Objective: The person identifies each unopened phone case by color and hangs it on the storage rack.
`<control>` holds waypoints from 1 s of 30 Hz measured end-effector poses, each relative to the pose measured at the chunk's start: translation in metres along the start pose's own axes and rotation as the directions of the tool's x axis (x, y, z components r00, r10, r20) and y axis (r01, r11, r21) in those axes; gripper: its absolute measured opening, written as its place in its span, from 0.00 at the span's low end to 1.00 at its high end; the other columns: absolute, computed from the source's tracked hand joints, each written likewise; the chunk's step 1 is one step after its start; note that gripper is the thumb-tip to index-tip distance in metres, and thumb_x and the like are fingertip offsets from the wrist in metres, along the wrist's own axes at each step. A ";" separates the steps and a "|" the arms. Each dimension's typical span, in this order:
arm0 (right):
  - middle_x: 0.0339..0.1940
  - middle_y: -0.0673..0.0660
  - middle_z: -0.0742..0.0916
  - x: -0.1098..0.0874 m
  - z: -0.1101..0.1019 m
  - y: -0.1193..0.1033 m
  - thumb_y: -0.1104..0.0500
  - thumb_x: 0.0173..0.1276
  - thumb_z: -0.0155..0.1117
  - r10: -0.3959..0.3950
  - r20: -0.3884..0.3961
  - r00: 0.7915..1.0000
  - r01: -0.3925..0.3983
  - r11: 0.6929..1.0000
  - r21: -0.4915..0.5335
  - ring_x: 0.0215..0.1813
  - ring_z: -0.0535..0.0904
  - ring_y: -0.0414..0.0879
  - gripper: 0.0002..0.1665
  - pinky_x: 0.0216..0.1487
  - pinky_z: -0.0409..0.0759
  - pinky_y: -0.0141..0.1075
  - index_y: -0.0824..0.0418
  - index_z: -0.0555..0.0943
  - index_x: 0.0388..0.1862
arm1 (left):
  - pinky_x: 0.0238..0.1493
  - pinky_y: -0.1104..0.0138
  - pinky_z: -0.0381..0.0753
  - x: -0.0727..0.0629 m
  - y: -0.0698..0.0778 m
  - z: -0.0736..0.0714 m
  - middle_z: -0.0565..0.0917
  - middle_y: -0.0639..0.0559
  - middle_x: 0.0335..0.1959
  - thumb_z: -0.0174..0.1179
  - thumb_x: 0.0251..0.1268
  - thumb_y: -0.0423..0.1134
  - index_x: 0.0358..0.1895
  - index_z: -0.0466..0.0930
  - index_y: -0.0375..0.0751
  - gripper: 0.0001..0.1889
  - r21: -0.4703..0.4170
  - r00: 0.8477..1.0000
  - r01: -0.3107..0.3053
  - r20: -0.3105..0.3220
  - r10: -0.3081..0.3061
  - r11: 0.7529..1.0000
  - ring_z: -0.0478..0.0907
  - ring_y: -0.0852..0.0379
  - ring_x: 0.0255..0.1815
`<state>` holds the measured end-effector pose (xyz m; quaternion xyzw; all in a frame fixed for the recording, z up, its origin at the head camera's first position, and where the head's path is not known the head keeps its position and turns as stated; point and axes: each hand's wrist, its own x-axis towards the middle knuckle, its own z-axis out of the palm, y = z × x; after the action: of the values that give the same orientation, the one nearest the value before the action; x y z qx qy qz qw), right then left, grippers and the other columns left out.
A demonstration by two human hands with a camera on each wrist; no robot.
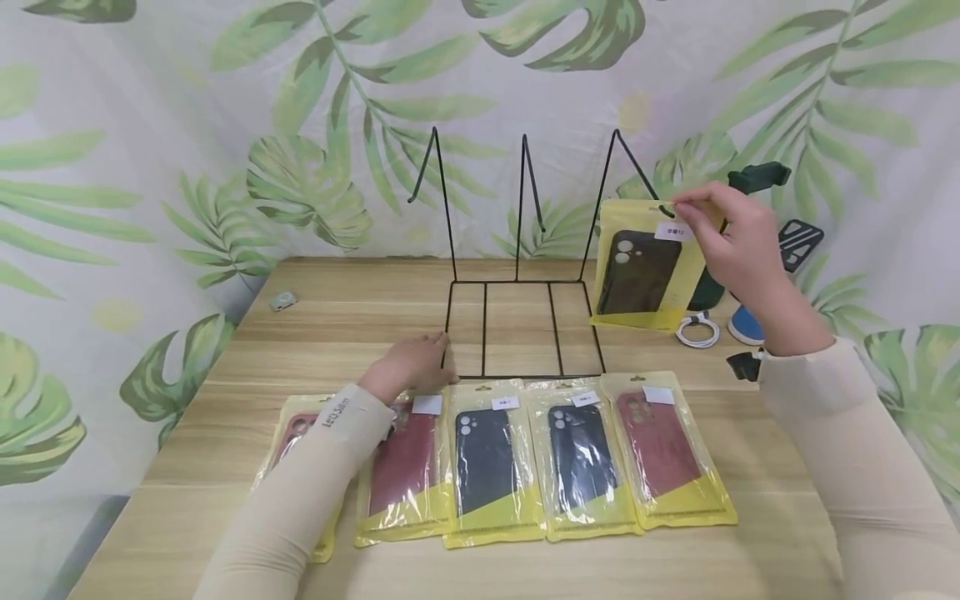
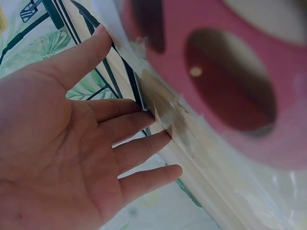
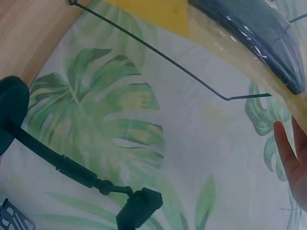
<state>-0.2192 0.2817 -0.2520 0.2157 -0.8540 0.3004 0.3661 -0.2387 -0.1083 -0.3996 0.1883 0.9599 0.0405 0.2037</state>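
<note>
My right hand (image 1: 735,229) pinches the top right corner of a bagged dark phone case (image 1: 637,275) with a yellow-edged pouch and a white label. The tip of the right hook of a black wire rack (image 1: 517,282) meets the top of this pouch, around its hang hole. In the right wrist view, the bagged case (image 3: 259,38) runs past the top edge and only some fingers (image 3: 288,148) show. My left hand (image 1: 411,364) rests at the rack's front left corner, its fingers (image 2: 144,148) straight and the thumb against the wire.
Several bagged phone cases lie in a row before the rack, including a dark one (image 1: 483,458) and a red one (image 1: 663,450). Behind my right hand stands a dark green stand (image 1: 757,177). A coiled white cable (image 1: 697,331) and a small pale item (image 1: 283,301) lie on the wooden table (image 1: 225,467).
</note>
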 end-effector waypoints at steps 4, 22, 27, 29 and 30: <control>0.42 0.62 0.89 0.010 0.005 0.004 0.59 0.74 0.61 0.068 0.033 0.997 -0.066 0.997 -0.037 0.36 0.69 0.18 0.12 0.35 0.66 0.23 0.66 0.84 0.48 | 0.80 0.48 0.52 -0.002 0.001 -0.004 0.53 0.36 0.79 0.54 0.73 0.55 0.78 0.48 0.30 0.43 -0.006 1.000 -0.004 -0.001 0.004 1.000 0.52 0.37 0.79; 0.58 0.66 0.84 0.061 0.027 0.022 0.46 0.78 0.51 0.269 0.180 0.946 -0.251 0.961 -0.116 0.61 0.77 0.65 0.25 0.63 0.71 0.61 0.64 0.79 0.59 | 0.80 0.49 0.52 -0.005 0.002 -0.005 0.53 0.36 0.79 0.57 0.71 0.55 0.78 0.50 0.31 0.44 -0.033 1.000 -0.003 -0.014 0.003 0.999 0.52 0.37 0.80; 0.57 0.66 0.84 0.068 0.037 0.026 0.47 0.78 0.52 0.285 0.162 0.945 -0.261 0.953 -0.154 0.58 0.77 0.65 0.24 0.60 0.72 0.61 0.63 0.80 0.58 | 0.80 0.49 0.52 -0.005 0.000 -0.002 0.54 0.36 0.79 0.57 0.70 0.56 0.77 0.50 0.30 0.44 -0.022 1.000 0.004 -0.010 -0.004 1.000 0.53 0.38 0.80; 0.56 0.66 0.85 0.070 0.041 0.026 0.47 0.78 0.52 0.290 0.151 0.945 -0.264 0.949 -0.172 0.57 0.78 0.65 0.24 0.59 0.73 0.60 0.63 0.80 0.57 | 0.80 0.50 0.53 -0.005 -0.001 0.000 0.54 0.36 0.79 0.57 0.70 0.56 0.78 0.50 0.31 0.44 -0.017 1.000 0.006 -0.009 -0.006 1.000 0.53 0.38 0.80; 0.56 0.66 0.85 0.071 0.043 0.026 0.47 0.78 0.51 0.291 0.147 0.945 -0.263 0.948 -0.180 0.56 0.78 0.65 0.24 0.58 0.73 0.60 0.63 0.80 0.57 | 0.80 0.50 0.53 -0.006 -0.001 0.000 0.54 0.36 0.79 0.57 0.70 0.56 0.77 0.50 0.30 0.44 -0.016 1.000 0.006 -0.012 -0.006 1.000 0.53 0.38 0.80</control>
<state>-0.3013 0.2615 -0.2316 0.0885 -0.9253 0.2605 0.2610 -0.2345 -0.1118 -0.3977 0.1837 0.9613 0.0489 0.1995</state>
